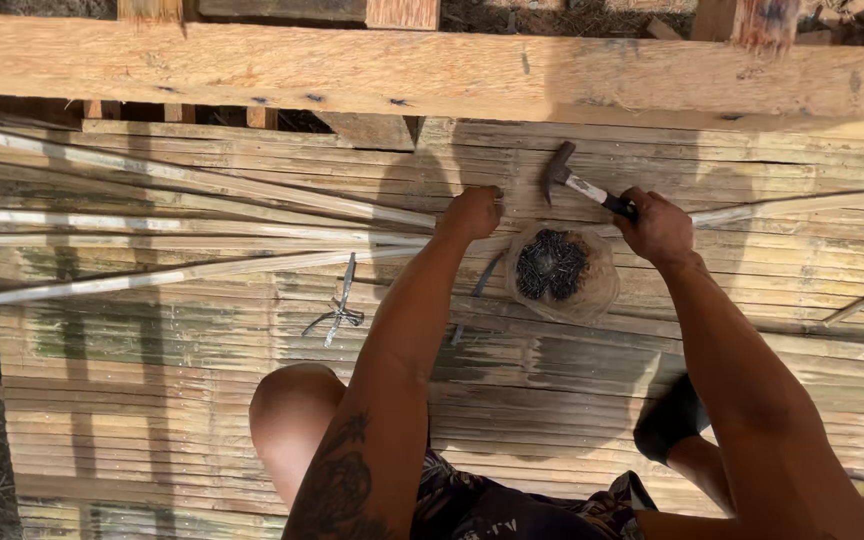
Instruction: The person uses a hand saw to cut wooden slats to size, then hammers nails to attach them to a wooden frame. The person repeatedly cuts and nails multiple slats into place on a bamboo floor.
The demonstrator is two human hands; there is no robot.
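My right hand grips the dark handle of a hammer, whose head is raised just above the bamboo slat floor near the big wooden beam. My left hand is closed, fingers pinched down on the slats beside the ends of several long pale bamboo strips; whether it holds a nail is too small to tell. Between my hands sits a clear plastic bag of dark nails.
Long bamboo strips fan out to the left across the floor. A small metal tool lies on the slats left of my left forearm. My bare knee and a dark-soled foot rest on the floor. A loose stick lies at right.
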